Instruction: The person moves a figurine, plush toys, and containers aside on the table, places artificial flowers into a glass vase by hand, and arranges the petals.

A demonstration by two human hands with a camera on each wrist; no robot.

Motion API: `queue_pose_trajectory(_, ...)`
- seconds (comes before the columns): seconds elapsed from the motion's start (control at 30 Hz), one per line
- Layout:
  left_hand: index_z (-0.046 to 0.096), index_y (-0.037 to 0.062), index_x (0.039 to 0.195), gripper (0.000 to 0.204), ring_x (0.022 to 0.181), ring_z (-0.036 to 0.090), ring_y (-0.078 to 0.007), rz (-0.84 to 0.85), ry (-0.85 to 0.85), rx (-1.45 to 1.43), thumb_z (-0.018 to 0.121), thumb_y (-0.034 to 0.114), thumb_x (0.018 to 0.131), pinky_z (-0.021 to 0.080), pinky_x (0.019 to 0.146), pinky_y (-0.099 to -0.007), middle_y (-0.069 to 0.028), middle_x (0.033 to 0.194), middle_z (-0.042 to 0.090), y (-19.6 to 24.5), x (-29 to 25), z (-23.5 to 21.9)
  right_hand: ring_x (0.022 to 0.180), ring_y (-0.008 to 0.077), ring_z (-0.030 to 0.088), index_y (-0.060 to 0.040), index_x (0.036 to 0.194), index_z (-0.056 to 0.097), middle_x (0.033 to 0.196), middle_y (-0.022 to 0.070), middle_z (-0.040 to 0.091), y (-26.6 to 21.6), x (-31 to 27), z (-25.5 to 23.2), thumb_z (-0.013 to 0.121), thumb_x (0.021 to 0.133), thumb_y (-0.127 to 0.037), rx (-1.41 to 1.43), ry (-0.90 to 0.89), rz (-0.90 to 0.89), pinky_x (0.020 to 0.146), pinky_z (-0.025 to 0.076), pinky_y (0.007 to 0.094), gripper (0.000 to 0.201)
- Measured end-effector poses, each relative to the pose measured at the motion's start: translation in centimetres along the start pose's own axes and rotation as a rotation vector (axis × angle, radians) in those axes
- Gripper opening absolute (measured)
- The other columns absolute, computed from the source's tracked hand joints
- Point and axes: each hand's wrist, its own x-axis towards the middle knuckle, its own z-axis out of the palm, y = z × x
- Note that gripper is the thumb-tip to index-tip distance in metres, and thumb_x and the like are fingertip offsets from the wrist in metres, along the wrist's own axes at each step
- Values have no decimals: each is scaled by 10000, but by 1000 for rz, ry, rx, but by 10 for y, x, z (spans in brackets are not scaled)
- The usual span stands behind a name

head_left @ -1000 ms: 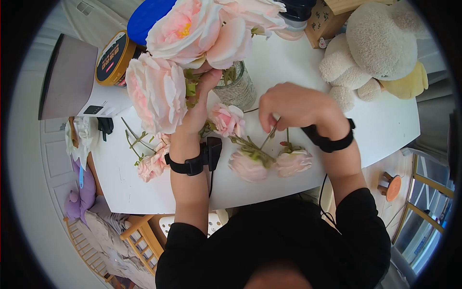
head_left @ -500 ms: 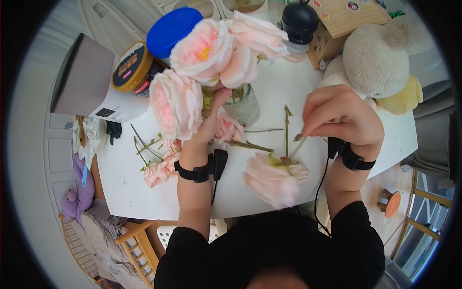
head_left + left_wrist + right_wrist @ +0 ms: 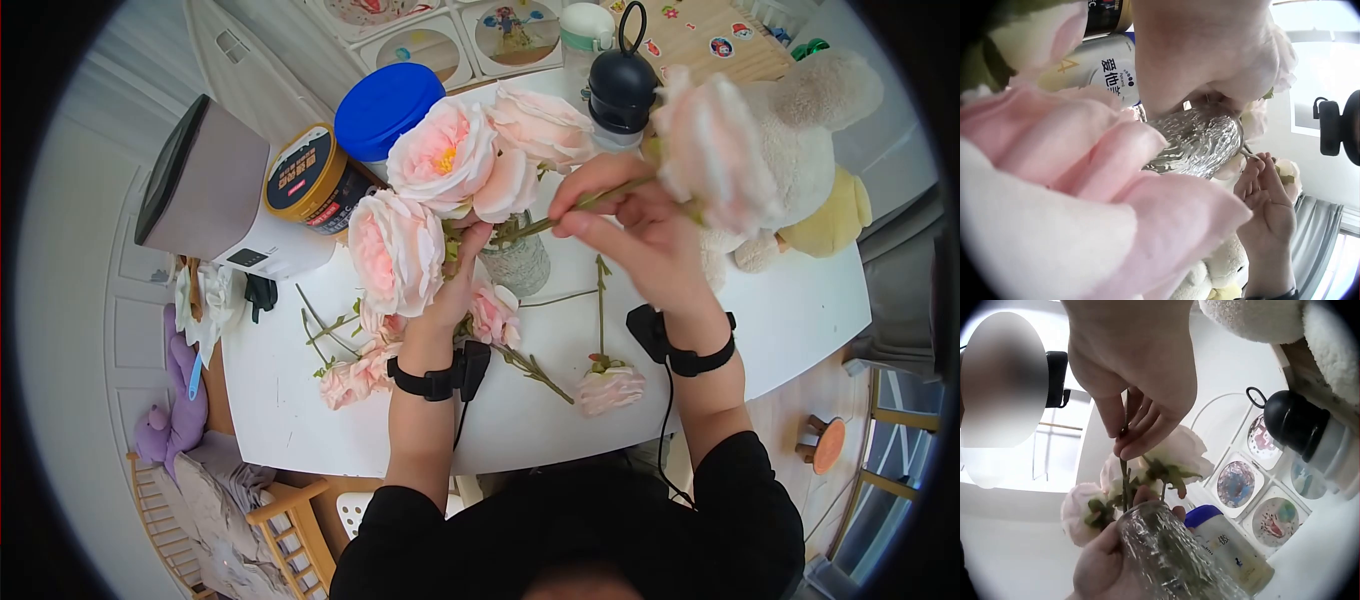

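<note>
A textured glass vase [image 3: 522,268] stands on the white table with large pale pink artificial roses [image 3: 440,155] leaning out of its mouth. My left hand [image 3: 455,285] grips their stems at the rim; in the right wrist view its thumb and fingers [image 3: 1102,559] come round beside the glass. Between thumb and fingers, my right hand [image 3: 650,235] pinches the stem of another rose [image 3: 715,155]. This rose's bloom points up and right, and the stem's lower end is right at the vase mouth. Loose pink roses [image 3: 495,312] and a paler rose [image 3: 610,390] lie on the table nearer my body.
Left of the vase stand a grey-white appliance [image 3: 205,190], a tub with a gold-rimmed lid [image 3: 300,175] and a blue-lidded can [image 3: 390,108]. A black-topped bottle [image 3: 622,95] is behind. To the right sits a cream plush toy [image 3: 805,130]. More roses [image 3: 350,380] lie at left.
My right hand has lifted a rose from the table's front, swung it bloom-up to the right, and brought its stem to the vase. The left hand keeps its grip on the stems.
</note>
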Motion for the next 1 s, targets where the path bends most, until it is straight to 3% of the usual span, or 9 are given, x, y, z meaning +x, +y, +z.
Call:
queue_pose_trajectory(0.07, 654, 13, 1110, 204, 934, 624, -149, 5, 15, 7, 670, 57, 912, 500, 846, -301, -50, 1017, 680, 0, 0, -1, 994, 184, 633, 24, 1104, 584, 1051, 124, 634, 11, -1, 9, 623, 893, 13, -236, -65, -79, 873, 533, 296, 215)
queue_pose_trajectory(0.17, 648, 13, 1112, 201, 938, 623, -156, -174, 20, -240, 662, 52, 915, 498, 850, -302, -49, 1015, 677, -6, -5, 1, 1127, 195, 584, -19, 1171, 611, 1156, 65, 637, 66, -32, 22, 673, 883, -55, 317, 60, 203, 999, 456, 323, 297)
queue_pose_trajectory(0.4, 666, 21, 1087, 196, 950, 622, -160, -129, -23, -323, 685, 72, 899, 490, 861, -305, -53, 1019, 694, 2, 2, 0, 966, 207, 651, 31, 1182, 561, 1078, 160, 679, 19, -12, 10, 530, 982, -72, -96, 3, -47, 817, 550, 316, 227)
queue_pose_trajectory(0.5, 683, 24, 1077, 190, 939, 624, -161, -59, -69, -235, 686, 60, 890, 488, 861, -297, -52, 1018, 704, 0, 9, 1, 776, 194, 639, 65, 1189, 554, 979, 199, 664, 3, -9, -6, 476, 1009, -103, -32, 356, -476, 666, 529, 269, 258)
queue_pose_trajectory(0.57, 691, 24, 1074, 188, 936, 624, -160, -25, -89, -238, 681, 52, 888, 486, 861, -292, -51, 1014, 709, 1, 14, 2, 681, 137, 562, 72, 1268, 542, 960, 180, 664, -7, -12, -31, 476, 1012, -94, -154, 430, -393, 623, 458, 235, 312)
queue_pose_trajectory(0.63, 692, 23, 1075, 189, 947, 624, -154, -16, -80, -279, 678, 47, 888, 486, 864, -290, -48, 1018, 711, 2, 15, 3, 640, 96, 515, 68, 1300, 529, 906, 131, 670, -6, -8, -39, 514, 998, -100, -370, 462, -76, 603, 424, 218, 346)
queue_pose_trajectory(0.87, 698, 21, 1053, 175, 927, 623, -146, -60, -63, -382, 687, 51, 881, 490, 848, -291, -44, 1009, 710, 0, 13, 4, 651, 104, 558, 8, 1221, 574, 796, 71, 641, 30, -10, -44, 671, 885, -73, -381, -177, 726, 604, 442, 232, 359)
queue_pose_trajectory(0.97, 649, -29, 1138, 269, 1105, 590, -242, -83, -142, -329, 552, 96, 920, 406, 1001, -361, -138, 1144, 671, 2, 13, -2, 682, 116, 575, -25, 1170, 611, 867, 66, 658, 39, -17, -40, 693, 860, -80, -699, -269, 373, 625, 466, 271, 325)
queue_pose_trajectory(1.0, 624, -54, 1184, 329, 1196, 573, -290, -80, -182, -299, 484, 116, 940, 363, 1080, -395, -185, 1214, 651, 3, 13, -4, 767, 282, 643, -51, 1110, 643, 863, 115, 677, 32, -15, -39, 728, 820, -184, -747, -265, 365, 698, 499, 366, 330)
